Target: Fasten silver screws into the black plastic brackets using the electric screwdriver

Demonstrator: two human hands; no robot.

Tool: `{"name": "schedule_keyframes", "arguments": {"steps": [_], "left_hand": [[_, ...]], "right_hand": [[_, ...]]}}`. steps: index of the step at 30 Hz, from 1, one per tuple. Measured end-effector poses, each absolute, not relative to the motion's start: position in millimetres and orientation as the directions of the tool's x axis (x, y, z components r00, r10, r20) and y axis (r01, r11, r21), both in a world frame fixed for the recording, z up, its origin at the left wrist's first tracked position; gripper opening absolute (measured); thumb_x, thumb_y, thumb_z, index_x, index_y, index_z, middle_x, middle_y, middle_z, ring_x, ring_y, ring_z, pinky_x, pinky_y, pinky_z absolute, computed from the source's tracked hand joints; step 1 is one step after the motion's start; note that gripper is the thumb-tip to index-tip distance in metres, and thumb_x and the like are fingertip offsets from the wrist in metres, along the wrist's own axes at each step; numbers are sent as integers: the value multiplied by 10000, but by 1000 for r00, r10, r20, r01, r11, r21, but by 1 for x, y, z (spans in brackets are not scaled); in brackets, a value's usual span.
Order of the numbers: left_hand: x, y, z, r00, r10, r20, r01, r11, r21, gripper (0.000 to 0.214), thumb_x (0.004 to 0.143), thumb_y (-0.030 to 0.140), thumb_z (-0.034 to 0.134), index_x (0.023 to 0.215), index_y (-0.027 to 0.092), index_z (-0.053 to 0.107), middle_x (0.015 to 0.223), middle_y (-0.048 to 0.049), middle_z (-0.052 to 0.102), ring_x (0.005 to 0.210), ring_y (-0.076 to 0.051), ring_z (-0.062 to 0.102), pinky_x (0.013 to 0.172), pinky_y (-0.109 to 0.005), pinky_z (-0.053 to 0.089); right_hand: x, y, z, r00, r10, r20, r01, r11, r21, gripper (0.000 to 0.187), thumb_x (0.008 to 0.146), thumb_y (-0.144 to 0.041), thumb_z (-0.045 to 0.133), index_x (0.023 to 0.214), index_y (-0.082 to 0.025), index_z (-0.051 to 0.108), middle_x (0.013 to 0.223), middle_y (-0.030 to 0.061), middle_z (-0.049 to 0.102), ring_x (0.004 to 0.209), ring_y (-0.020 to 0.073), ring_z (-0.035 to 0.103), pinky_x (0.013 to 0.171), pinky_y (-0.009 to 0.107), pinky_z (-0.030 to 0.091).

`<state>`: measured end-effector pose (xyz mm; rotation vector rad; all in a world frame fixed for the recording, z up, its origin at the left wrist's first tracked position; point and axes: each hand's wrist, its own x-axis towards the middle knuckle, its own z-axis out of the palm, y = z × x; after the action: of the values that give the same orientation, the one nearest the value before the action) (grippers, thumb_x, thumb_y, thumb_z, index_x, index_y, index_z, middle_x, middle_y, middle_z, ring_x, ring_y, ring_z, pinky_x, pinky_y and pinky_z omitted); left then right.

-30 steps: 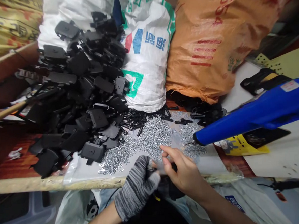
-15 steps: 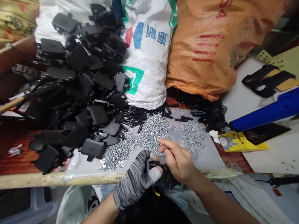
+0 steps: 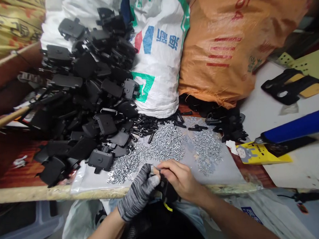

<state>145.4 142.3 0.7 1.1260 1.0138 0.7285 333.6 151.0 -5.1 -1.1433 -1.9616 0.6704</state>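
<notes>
My left hand, in a grey knitted fingerless glove, grips a black plastic part low in front of the bench edge. My bare right hand has its fingertips pinched at the part's upper end, close to the left thumb. Whatever sits between those right fingertips is too small and covered to make out. Just beyond the hands lie a heap of silver screws, a spread of small nuts to the left, and a second pile of screws to the right.
Black plastic housings are heaped on the left. A white woven sack and an orange sack stand behind. On the right, a blue cylindrical tool reaches over a yellow card box. The bench has a pale front edge.
My right hand has moved left from beside the screw heap onto the top of the black part. The part has turned in my left hand. The blue tool has shifted slightly right.
</notes>
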Motion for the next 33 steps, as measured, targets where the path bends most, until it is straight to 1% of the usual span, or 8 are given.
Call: {"name": "schedule_keyframes", "arguments": {"steps": [2,6,13,17,21,23,28,33], "left_hand": [[135,148,4,427,852,-303,58,308,950,397,887,556,617,952,166,583,945,-42,614,903,-199,557,878,-358,472],[121,153,13,433,853,-292,147,253,956,376,861,529,662,971,177,586,952,-40,608,932,-207,561,900,-353,458],[118,148,9,308,927,-215,173,168,970,297,882,471,641,897,187,557,867,-11,584,806,-172,537,788,-316,442],[113,155,14,317,929,-190,173,140,975,264,898,458,618,941,198,599,948,-33,628,898,-199,568,859,-333,441],[120,160,15,304,937,-170,93,148,985,254,872,435,637,953,198,596,941,-31,630,897,-201,581,847,-328,458],[127,161,12,258,954,-153,82,137,987,254,844,420,667,936,197,587,916,-25,619,877,-197,575,844,-331,458],[142,160,13,295,935,-196,-49,219,975,296,810,445,704,903,198,570,841,4,580,800,-171,541,807,-320,449],[141,165,23,398,903,-159,-104,217,971,303,830,455,698,909,190,576,832,-2,591,773,-159,547,770,-304,464]], "right_hand": [[340,166,-8,-320,911,259,519,398,-757,278,1054,-251,383,1026,-207,656,942,39,720,862,150,694,763,262,556],[347,194,-19,-356,922,151,771,381,-510,161,970,-138,497,988,-178,651,928,65,706,866,191,665,780,309,538],[343,200,-24,-453,885,105,802,456,-387,226,850,1,499,879,-166,649,859,89,648,860,236,597,761,357,511],[351,200,-19,-328,918,222,712,395,-580,179,926,-114,522,997,-195,665,950,65,668,903,199,630,823,342,530],[344,189,-4,-153,978,144,364,192,-911,151,999,-322,507,1003,-202,597,938,43,708,846,163,686,749,288,552],[336,179,7,-130,982,141,344,178,-922,164,1012,-350,486,1021,-211,573,888,35,713,829,164,698,718,276,545],[321,160,17,41,926,375,487,309,-817,108,997,-300,521,1065,-236,575,898,36,716,822,172,699,762,306,549],[321,169,-5,236,916,324,305,247,-920,140,1010,-331,512,1038,-213,582,839,31,713,745,160,685,662,286,546]]}}
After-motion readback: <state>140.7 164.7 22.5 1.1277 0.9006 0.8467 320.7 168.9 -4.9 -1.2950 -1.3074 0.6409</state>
